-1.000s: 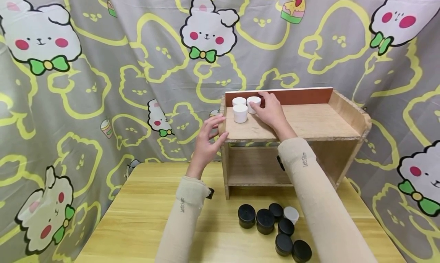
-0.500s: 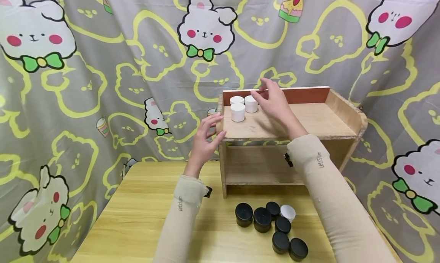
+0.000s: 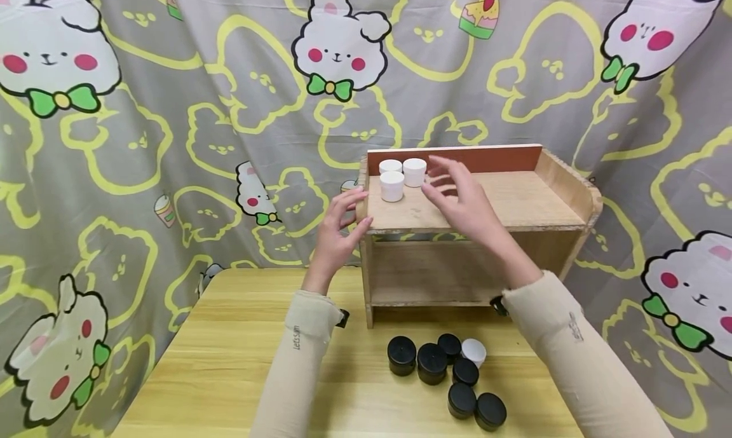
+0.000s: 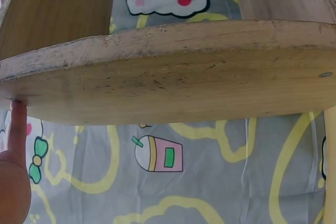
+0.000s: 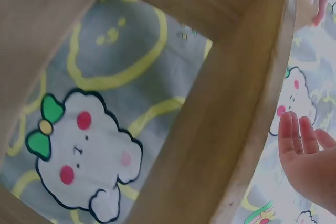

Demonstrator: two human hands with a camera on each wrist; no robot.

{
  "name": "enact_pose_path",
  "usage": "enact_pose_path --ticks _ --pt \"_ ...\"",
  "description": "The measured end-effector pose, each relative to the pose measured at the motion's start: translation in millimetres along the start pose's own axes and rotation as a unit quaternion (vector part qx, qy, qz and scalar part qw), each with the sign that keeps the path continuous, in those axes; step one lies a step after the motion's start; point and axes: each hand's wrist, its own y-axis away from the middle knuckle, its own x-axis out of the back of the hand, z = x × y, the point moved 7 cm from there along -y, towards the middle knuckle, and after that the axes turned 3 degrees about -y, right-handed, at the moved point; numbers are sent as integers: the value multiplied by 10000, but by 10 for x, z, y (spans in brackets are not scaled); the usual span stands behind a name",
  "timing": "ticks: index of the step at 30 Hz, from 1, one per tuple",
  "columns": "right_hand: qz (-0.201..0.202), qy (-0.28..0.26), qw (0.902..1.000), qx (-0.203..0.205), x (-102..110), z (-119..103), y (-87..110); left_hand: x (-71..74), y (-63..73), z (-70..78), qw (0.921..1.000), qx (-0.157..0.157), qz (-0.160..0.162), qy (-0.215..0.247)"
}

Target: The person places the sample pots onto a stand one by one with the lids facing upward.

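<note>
Three white jars (image 3: 391, 187) stand atop the wooden shelf (image 3: 515, 199), at its left end. Our right hand (image 3: 464, 203), fingers apart, gripping nothing, is just right of them; our left hand (image 3: 337, 229), fingers parted, touches the shelf's left side. We seem between placements; next likely calls for reaching the fourth white jar (image 3: 474, 353) before the shelf.

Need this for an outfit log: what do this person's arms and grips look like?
The left beige fabric sleeve and right beige fabric sleeve have broad cuffs and small dark lettering. A small black piece shows at each cuff. Left grip and right grip are ungloved.
</note>
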Motion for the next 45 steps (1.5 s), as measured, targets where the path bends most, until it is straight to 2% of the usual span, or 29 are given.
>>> enact_pose_path --ticks 5,13,17,22,27,31,34,36,39,45 --pt "-163 -26 9998 -62 -51 60 398 -18 4 -10 9998 -21 -172 -27" --pt "-394 321 9978 417 -92 83 927 -9 19 -11 9999 -77 -144 -25" --pt "-491 553 9960 502 -78 120 1196 -19 30 -24 9998 -52 -185 -27" --pt "-620 574 9955 440 -93 249 1452 -6 33 -16 9999 -89 -146 9" --pt "-940 362 9947 184 -165 434 1621 15 28 -10 9998 -134 -114 -30" --pt "-1337 151 9906 -261 -246 656 1727 27 31 -22 9998 -131 -121 -20" --pt "-1659 57 9842 -612 -303 853 1806 49 30 -20 9998 -138 -102 -30" --pt "-1770 39 9813 -756 -317 991 1864 56 22 50 9999 -62 -90 -48" --pt "-1922 -30 9763 -991 -299 1199 1963 39 4 66 9999 40 -77 -81" --pt "-2440 -426 9567 -1526 -249 1520 2163 19 3 -15 10000 31 -52 26"
